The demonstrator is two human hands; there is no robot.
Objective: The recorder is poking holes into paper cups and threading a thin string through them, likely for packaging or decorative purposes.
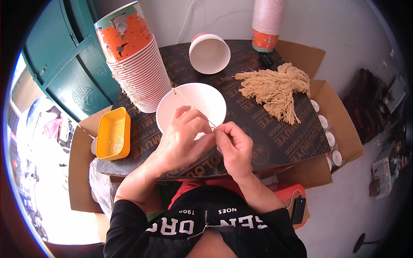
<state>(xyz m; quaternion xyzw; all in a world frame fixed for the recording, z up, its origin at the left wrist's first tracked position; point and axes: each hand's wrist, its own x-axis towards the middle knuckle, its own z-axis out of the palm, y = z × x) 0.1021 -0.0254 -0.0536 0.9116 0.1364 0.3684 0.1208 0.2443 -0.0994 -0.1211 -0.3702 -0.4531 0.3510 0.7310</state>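
Note:
A white paper bucket (206, 101) lies in front of me on the dark table, its open mouth facing up toward me. From a spot on its far left rim, a thin beige string (188, 98) stretches across the opening to my fingers. My right hand (235, 148) pinches the string between thumb and forefinger at the bucket's near edge. Alongside it, my left hand (183, 137) is closed with curled fingers at the same string, its fingertips almost touching the right ones. The exact grip of the left fingertips is partly hidden.
A tall stack of orange-patterned buckets (140, 73) leans at the left, above a yellow tray (125, 133) holding small white bits. Another bucket (210, 53) lies behind. A bundle of beige strings (275, 90) and a second stack (267, 26) are at right. Cardboard boxes (344, 124) flank the table.

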